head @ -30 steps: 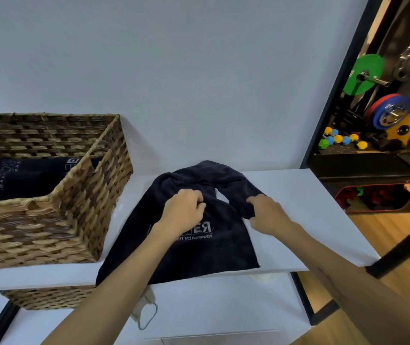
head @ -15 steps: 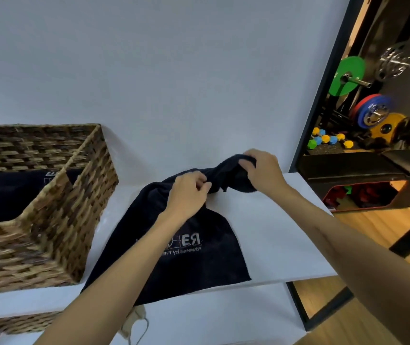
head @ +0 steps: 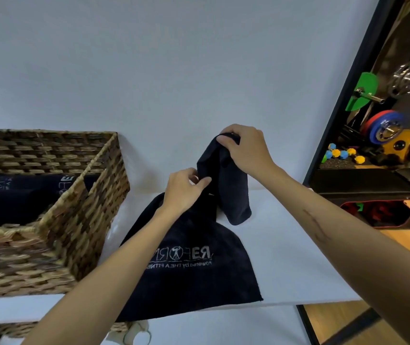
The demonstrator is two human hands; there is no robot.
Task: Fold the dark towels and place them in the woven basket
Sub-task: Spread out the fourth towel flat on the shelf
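Note:
A dark towel [head: 199, 277] with a pale printed logo lies partly on the white table [head: 293, 260], its near end spread flat and its far end lifted. My right hand [head: 246, 148] grips the raised far corner above the table. Lower and to the left, my left hand [head: 186, 188] pinches the towel's edge. A flap of cloth hangs down between and below my hands. The woven basket [head: 94, 207] stands at the left on the table, and dark folded towels [head: 24, 195] lie inside it.
A pale wall rises right behind the table. To the right, past a black frame [head: 343, 90], are a black bench [head: 373, 180], coloured weight plates [head: 383, 128] and small dumbbells. A second woven basket [head: 20, 328] and a white mask sit on the shelf below.
My right hand has lifted the towel's far end higher, off the table. My left hand has risen a little along the edge. The view has tilted upward.

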